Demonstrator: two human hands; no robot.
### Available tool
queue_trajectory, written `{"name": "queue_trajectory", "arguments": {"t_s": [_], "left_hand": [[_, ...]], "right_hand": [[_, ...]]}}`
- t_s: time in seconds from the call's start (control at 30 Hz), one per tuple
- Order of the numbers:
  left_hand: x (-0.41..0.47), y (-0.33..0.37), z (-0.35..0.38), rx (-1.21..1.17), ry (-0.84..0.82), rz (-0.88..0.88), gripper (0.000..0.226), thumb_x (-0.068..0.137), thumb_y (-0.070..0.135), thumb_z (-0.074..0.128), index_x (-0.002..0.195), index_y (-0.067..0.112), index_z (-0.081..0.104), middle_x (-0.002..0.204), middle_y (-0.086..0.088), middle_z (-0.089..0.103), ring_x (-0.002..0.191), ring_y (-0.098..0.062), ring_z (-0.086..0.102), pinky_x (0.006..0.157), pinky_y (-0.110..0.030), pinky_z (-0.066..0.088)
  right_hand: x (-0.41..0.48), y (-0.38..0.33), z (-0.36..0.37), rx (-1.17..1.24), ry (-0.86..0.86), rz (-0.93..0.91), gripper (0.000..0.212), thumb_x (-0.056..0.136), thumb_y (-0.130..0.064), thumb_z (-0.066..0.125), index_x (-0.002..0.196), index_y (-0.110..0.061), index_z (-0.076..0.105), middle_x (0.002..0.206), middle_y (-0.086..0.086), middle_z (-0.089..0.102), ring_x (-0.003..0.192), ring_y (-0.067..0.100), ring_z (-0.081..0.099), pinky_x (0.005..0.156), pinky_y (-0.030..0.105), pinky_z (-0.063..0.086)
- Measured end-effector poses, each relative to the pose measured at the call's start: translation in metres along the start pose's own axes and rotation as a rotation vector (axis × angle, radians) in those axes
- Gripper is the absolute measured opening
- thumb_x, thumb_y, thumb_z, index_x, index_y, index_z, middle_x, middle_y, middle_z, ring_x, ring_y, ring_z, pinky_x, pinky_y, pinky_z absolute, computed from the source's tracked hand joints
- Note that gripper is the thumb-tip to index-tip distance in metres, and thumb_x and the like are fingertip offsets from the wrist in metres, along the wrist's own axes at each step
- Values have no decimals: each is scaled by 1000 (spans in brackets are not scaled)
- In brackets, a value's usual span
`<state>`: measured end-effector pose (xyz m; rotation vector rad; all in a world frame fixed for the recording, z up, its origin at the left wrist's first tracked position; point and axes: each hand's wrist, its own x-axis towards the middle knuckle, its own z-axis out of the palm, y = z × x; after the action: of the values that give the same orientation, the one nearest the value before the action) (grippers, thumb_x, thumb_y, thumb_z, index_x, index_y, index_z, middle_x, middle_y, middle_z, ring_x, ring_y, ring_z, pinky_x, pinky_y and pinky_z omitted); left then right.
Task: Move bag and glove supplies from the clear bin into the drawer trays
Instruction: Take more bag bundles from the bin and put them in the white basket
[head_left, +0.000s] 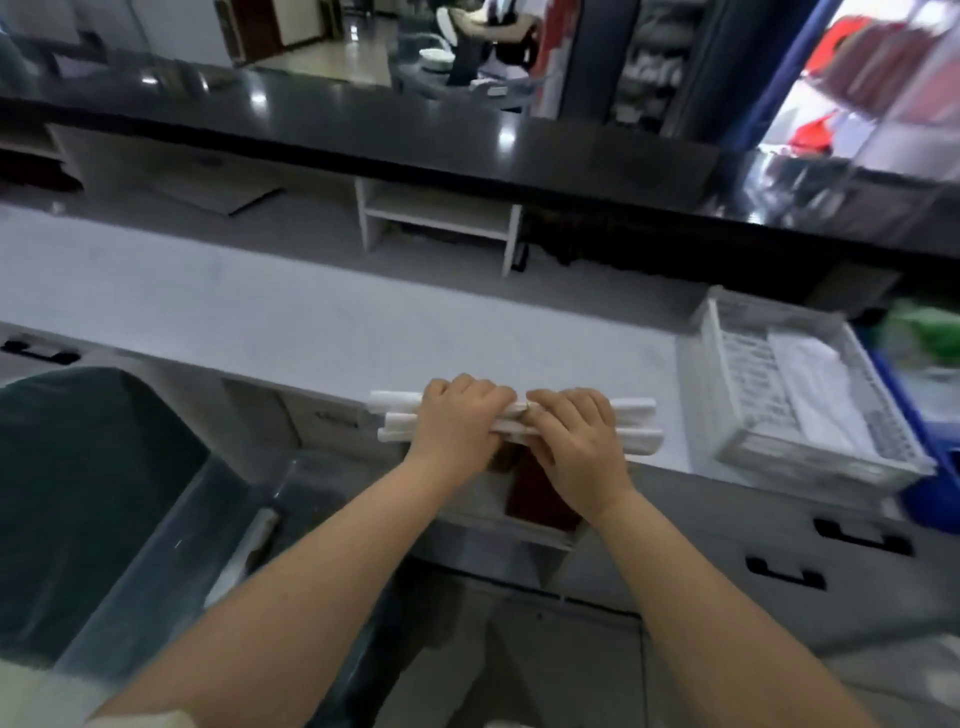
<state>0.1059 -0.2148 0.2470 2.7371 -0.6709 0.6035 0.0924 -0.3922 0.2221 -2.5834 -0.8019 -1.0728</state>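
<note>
Both sets of fingers (470, 397) are curling over the top of a bundle of white rolls (400, 418). Your left hand (457, 423) and your right hand (576, 449) are gripping it side by side at its middle, knuckles almost touching. The bundle is lying along the front edge of the bench (311, 322), with both its ends sticking out free past your hands.

You are probably handling something light: thin film wound tight, so each roll is fairly stiff along its length but slick on its skin. The rolls are looking loose from one another, so they are likely to slide apart or shoot out endwise if you squeeze only the centre. Spreading your hold toward the ends, or cradling from below, seems safer.

Your thumbs are hiding under the bundle. The drawer (540, 501), open just under the bench's front edge, is mostly covered by your wrists; something dark red is showing in it, and no trays can be made out. The clear bin (249, 499), below the bench's left part, is cut by your forearm and its contents are blurred. A white basket (727, 374) at the bench's right end is holding something white, too smeared to name.
</note>
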Motion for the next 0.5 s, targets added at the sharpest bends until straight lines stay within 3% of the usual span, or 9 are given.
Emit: {"name": "queue_trajectory", "arguments": {"t_s": [0.27,0.4,0.5], "left_hand": [[125,170,51,-137,10,150,27,72,18,68,99,22,66,94,3,68,91,-25,57,77,-38,35],[190,246,75,-177,-54,96,17,75,25,62,91,27,60,87,8,61,88,-22,55,68,-33,30],[228,292,89,-311,-103,-19,11,76,33,63,83,31,55,79,13,58,80,-18,55,62,-32,35]], "right_hand": [[-54,154,-133,-188,52,179,33,75,3,70,102,-11,58,103,13,68,94,32,59,95,50,44],[-88,233,-192,-293,106,215,23,74,0,72,96,-6,66,100,12,69,93,33,63,93,41,42],[-113,280,-218,-204,103,355,23,77,-3,72,99,-6,66,99,9,68,93,29,63,87,38,45]]}}
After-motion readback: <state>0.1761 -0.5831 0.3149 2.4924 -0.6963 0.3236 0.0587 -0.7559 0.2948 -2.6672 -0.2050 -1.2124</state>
